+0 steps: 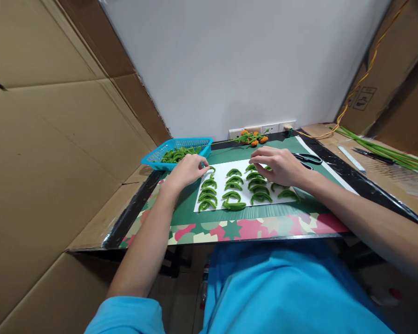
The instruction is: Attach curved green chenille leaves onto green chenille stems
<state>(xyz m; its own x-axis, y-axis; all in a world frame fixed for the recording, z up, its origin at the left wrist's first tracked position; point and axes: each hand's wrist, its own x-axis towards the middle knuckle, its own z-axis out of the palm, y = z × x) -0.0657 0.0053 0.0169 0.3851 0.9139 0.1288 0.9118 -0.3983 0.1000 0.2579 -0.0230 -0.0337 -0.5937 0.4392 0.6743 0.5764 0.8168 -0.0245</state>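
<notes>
A white sheet (220, 178) lies on a green mat (186, 211) and carries several curved green fuzzy pieces (234, 186) set out in rows. My left hand (188, 170) rests at the sheet's far left corner, fingers curled and pinching near a green piece (211, 169). My right hand (278, 165) lies over the sheet's far right part, fingers bent down onto a green piece (251, 167) in the top row.
A blue basket (176, 147) with more green pieces stands at the back left. Black scissors (310, 159) lie behind my right hand. An orange and green flower stem (252, 137) lies by the wall. Long green stems (379, 149) and cardboard walls flank the table.
</notes>
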